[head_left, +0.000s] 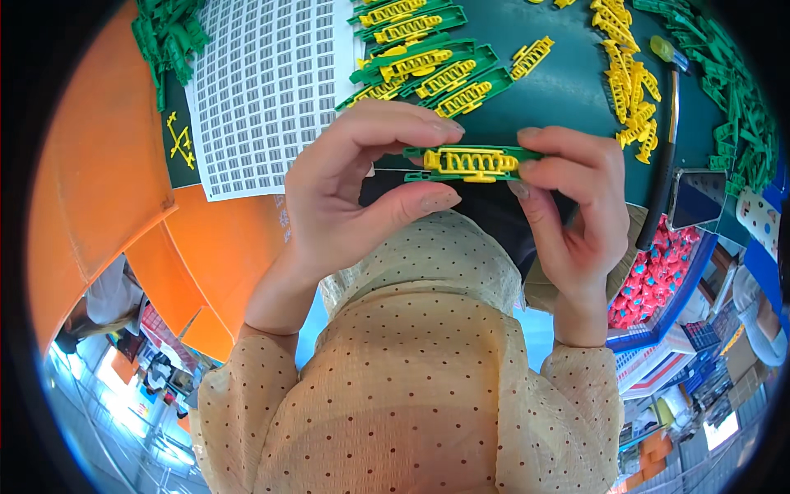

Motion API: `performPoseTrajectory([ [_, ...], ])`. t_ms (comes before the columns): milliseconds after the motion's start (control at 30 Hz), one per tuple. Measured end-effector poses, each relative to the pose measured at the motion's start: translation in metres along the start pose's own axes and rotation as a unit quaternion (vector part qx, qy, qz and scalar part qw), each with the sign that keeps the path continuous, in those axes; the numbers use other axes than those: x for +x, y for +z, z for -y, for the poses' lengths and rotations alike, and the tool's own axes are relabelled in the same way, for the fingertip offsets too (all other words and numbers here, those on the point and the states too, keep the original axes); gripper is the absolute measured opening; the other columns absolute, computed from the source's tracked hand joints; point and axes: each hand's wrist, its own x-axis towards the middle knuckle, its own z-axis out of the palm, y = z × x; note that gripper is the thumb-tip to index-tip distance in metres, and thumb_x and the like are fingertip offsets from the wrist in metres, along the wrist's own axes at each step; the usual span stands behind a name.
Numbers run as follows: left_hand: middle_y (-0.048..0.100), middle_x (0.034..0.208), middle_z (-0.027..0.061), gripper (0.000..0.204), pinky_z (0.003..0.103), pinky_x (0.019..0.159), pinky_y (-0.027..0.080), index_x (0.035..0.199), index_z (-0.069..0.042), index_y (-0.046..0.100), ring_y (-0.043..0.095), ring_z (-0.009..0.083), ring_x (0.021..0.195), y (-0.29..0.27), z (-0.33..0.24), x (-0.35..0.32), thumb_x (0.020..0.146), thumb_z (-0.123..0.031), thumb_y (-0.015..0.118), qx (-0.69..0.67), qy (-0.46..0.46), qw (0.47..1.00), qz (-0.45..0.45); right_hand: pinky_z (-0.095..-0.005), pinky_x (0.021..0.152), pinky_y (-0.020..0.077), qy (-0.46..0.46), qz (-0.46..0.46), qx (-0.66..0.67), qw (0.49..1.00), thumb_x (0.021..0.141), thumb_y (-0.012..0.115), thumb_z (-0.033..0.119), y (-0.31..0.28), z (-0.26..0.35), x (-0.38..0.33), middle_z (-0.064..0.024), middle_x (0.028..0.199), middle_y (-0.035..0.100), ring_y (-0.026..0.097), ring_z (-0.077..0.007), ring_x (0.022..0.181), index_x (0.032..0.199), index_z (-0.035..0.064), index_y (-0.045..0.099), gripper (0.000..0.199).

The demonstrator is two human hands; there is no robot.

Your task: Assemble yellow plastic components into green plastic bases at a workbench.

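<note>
Seen from the head camera: left hand (pixel 350 193) and right hand (pixel 572 210) raised together over the near edge of the dark green worktop (pixel 568 82), both closed on one flat green plastic holder with a yellow comb-shaped plastic insert (pixel 471 163). Left grip narrow, thumb below and fingertips above the piece's left end; right grip likewise pinched on its right end, fingertips on top, thumb underneath. Piece held level, lengthwise between the two hands, clear of the worktop surface, with the yellow insert lying along the middle of the green holder. Just beyond the hands, toward the far edge, a fanned pile of finished green-and-yellow pieces (pixel 424 62). At the far left, a white sheet of small printed labels (pixel 263 90), a heap of loose green plastic parts (pixel 169 33) by the far left corner. Toward the right, a string of loose yellow comb inserts (pixel 629 82), then a long black-handled tool (pixel 665 156) and more green parts (pixel 732 90) along the right edge. Beside the tool's near end, a dark phone (pixel 695 199). Beneath the right edge, a blue crate of red pieces (pixel 658 276).
</note>
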Motion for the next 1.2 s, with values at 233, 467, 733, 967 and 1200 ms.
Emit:
performPoseTrajectory([
  [233,0.063,0.116,0.0138,0.035,0.031,0.089,0.053,0.12,0.004,0.057,0.063,0.0199,0.106,0.002,-0.008,0.0,0.087,0.0,0.07,-0.104,-0.107,0.989,-0.003,-0.0324,0.073,0.0412,-0.098,-0.031,-0.087,0.991,0.062,0.077,-0.001,0.004,-0.002,-0.003,-0.0089,0.104,0.068,0.06,-0.0213,0.079,0.092,0.0095,0.066,0.034],
  [467,0.066,0.109,0.007,0.027,0.025,0.083,0.053,0.115,0.004,0.062,0.063,0.0105,0.097,0.003,-0.016,-0.002,0.089,0.002,0.068,-0.107,-0.18,0.977,-0.029,-0.0326,0.074,0.0419,-0.094,-0.012,-0.098,0.991,0.065,0.081,0.003,0.005,-0.005,-0.005,-0.0093,0.105,0.068,0.062,-0.0228,0.082,0.093,0.0089,0.066,0.032],
  [733,0.067,0.105,0.0082,0.024,0.024,0.079,0.053,0.11,0.002,0.066,0.064,0.0119,0.093,0.006,-0.009,-0.004,0.086,0.005,0.07,-0.034,-0.086,0.995,-0.028,-0.0328,0.082,0.0469,0.121,0.024,0.188,0.974,0.081,0.076,0.004,0.019,0.004,-0.005,-0.0091,0.098,0.067,0.062,-0.0248,0.087,0.102,0.0023,0.063,0.025],
  [967,0.068,0.096,0.0076,0.024,0.023,0.068,0.051,0.106,-0.003,0.068,0.064,0.0128,0.083,0.004,-0.007,0.001,0.083,0.003,0.072,0.123,-0.032,0.992,-0.021,-0.0324,0.089,0.0468,0.191,0.053,0.244,0.949,0.086,0.069,-0.002,0.021,0.001,0.002,-0.0127,0.105,0.064,0.06,-0.0212,0.099,0.104,-0.0007,0.062,0.019],
  [1200,0.067,0.1,0.007,0.024,0.023,0.069,0.046,0.105,-0.002,0.068,0.059,0.0108,0.084,0.0,0.006,0.018,0.082,0.002,0.074,0.261,-0.035,0.958,-0.114,-0.0353,0.093,0.047,0.08,-0.059,-0.011,0.995,0.084,0.073,0.005,0.016,-0.006,0.006,-0.0157,0.119,0.06,0.058,-0.0296,0.109,0.117,0.0016,0.063,0.034],
])
